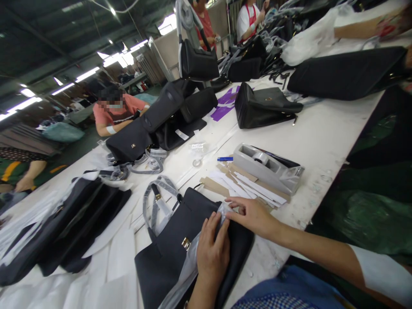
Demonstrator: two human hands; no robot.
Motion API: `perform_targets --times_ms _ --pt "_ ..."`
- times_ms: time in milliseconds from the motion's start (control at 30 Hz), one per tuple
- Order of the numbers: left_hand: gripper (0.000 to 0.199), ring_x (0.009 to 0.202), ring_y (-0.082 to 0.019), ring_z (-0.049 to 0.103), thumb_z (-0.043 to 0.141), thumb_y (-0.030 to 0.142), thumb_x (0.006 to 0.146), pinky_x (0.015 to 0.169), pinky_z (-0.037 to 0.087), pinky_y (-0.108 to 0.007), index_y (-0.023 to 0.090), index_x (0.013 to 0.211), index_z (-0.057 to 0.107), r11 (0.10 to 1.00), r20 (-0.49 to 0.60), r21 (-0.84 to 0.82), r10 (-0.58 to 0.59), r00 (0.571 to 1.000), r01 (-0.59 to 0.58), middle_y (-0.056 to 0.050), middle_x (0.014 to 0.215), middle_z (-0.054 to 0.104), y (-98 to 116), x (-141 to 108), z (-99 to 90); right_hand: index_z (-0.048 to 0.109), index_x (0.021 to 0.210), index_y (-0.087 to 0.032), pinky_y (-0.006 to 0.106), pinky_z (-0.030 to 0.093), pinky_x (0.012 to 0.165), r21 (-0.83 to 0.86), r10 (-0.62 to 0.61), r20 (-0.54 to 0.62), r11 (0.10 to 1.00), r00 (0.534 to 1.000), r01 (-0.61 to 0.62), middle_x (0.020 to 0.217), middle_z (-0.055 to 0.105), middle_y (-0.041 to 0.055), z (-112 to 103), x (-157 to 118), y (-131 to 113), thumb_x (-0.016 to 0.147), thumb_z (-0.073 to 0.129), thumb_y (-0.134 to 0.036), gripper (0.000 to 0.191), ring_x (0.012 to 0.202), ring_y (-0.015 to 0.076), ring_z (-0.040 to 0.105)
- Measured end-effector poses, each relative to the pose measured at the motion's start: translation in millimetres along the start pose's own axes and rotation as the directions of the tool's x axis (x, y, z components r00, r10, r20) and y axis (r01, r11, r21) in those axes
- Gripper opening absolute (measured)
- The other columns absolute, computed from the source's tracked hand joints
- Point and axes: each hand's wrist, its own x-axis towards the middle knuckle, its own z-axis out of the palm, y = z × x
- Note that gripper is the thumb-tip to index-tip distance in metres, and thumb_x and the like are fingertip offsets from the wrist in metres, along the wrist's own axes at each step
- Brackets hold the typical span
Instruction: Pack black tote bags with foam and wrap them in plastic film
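A black handbag with a gold clasp lies on the white table in front of me. A strip of clear plastic wrap runs across it, partly hidden under my left hand. My left hand rests on the bag and the strip, fingers stretched out. At the strip's upper end, my right hand pinches the crumpled plastic between thumb and fingers. The bag's handles, covered in clear film, stand up at its far side.
A grey tape dispenser, paper strips, a blue pen and a tape roll lie beyond my hands. Black pieces lie at left, with more handbags farther back. Co-workers stand around the table.
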Motion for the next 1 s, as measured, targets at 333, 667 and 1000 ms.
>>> perform_targets --times_ms 333,667,1000 --pt "0.032 0.12 -0.025 0.059 0.058 0.006 0.087 0.102 0.052 -0.045 0.023 0.113 0.068 0.992 -0.058 -0.121 0.031 0.998 -0.038 -0.009 0.12 0.063 6.1 -18.6 -11.1 0.06 0.13 -0.029 0.025 0.047 0.052 0.472 0.175 0.151 0.852 0.973 -0.227 0.105 0.074 0.0037 2.1 -34.0 14.0 0.075 0.072 -0.033 0.057 0.051 0.01 0.048" --pt "0.026 0.117 -0.024 0.062 0.068 0.013 0.083 0.104 0.05 -0.042 0.027 0.105 0.072 0.993 0.1 -0.118 0.016 0.995 -0.004 -0.004 0.125 0.064 4.2 -24.4 -16.4 0.069 0.115 -0.032 0.029 0.054 0.059 0.061 -0.005 0.055 0.998 0.998 0.001 0.071 0.07 -0.0013 -5.4 -35.8 38.0 0.077 0.074 -0.031 0.039 0.057 0.016 0.062" --pt "0.022 0.121 -0.025 0.06 0.059 0.015 0.088 0.104 0.05 -0.042 0.022 0.106 0.071 0.993 0.166 -0.115 0.014 0.986 0.005 -0.009 0.122 0.066 6.0 -7.0 -9.1 0.068 0.114 -0.032 0.039 0.058 0.077 -0.142 -0.161 0.158 0.973 0.974 0.184 0.102 0.07 0.0064 -17.8 -35.5 46.3 0.089 0.061 -0.035 0.026 0.092 0.0251 0.066"
